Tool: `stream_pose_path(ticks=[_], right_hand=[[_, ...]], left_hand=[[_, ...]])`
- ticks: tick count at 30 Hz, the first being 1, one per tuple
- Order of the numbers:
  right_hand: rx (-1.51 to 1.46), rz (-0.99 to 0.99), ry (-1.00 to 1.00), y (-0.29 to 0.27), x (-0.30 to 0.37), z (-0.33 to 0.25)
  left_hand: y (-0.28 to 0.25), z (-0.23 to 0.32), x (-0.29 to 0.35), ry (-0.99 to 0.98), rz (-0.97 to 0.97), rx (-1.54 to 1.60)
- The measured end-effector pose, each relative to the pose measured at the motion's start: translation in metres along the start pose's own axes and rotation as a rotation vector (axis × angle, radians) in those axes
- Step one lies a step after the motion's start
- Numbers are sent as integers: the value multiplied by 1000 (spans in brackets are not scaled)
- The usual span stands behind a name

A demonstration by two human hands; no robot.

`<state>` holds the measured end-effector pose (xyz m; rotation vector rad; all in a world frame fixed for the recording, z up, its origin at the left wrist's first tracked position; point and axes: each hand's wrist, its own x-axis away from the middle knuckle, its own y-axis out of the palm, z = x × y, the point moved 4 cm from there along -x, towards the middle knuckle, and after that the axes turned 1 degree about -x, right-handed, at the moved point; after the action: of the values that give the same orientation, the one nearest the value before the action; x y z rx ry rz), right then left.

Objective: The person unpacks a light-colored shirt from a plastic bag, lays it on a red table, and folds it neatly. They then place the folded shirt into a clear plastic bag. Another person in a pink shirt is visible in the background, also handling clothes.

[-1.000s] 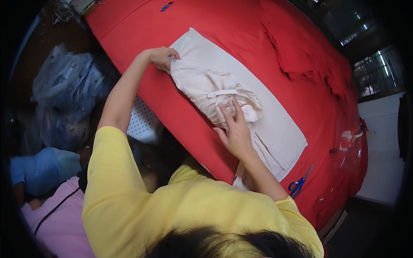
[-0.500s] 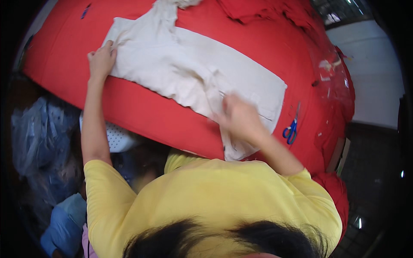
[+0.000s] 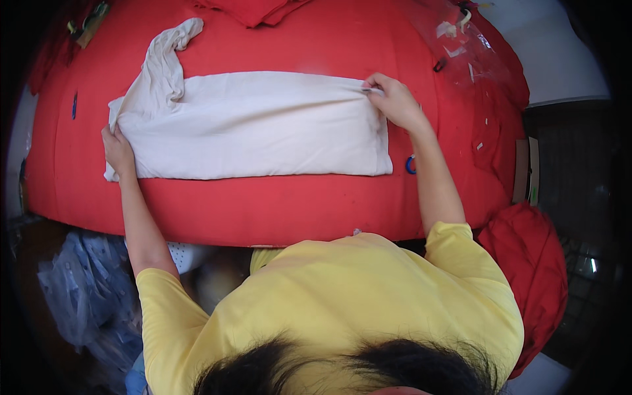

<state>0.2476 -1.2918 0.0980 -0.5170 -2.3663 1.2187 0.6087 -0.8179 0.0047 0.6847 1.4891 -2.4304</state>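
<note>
A white long-sleeved shirt (image 3: 263,125) lies folded lengthwise across a red cloth surface, with creases running over its body. Its sleeve (image 3: 161,72) sticks out crumpled at the upper left. At the shirt's left end, my left hand (image 3: 119,153) grips the edge, its thumb on top of the cloth. My right hand (image 3: 397,103) pinches the far right corner, pulling small creases into the fabric. A blue scissor handle (image 3: 411,164) shows beside my right forearm; the rest of the scissors is hidden.
The red cloth (image 3: 263,207) covers the table. A clear plastic bag (image 3: 471,49) with scraps lies at the far right, and a dark blue pen-like item (image 3: 74,105) at the left. Bluish plastic bags (image 3: 89,283) and a white perforated basket (image 3: 183,255) are below the table's near edge.
The shirt's near side has been straightened and it now lies more level across the table. My right hand moved from the near side to the far right corner; my left hand remains at the left end.
</note>
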Motion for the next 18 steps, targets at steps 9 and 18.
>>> stream_pose_path(ticks=[9, 18], right_hand=[[341, 403, -179, 114, 58, -25], [317, 753, 45, 50, 75, 54]], left_hand=[[12, -6, -15, 159, -69, -114], [31, -21, -20, 187, 18, -153]])
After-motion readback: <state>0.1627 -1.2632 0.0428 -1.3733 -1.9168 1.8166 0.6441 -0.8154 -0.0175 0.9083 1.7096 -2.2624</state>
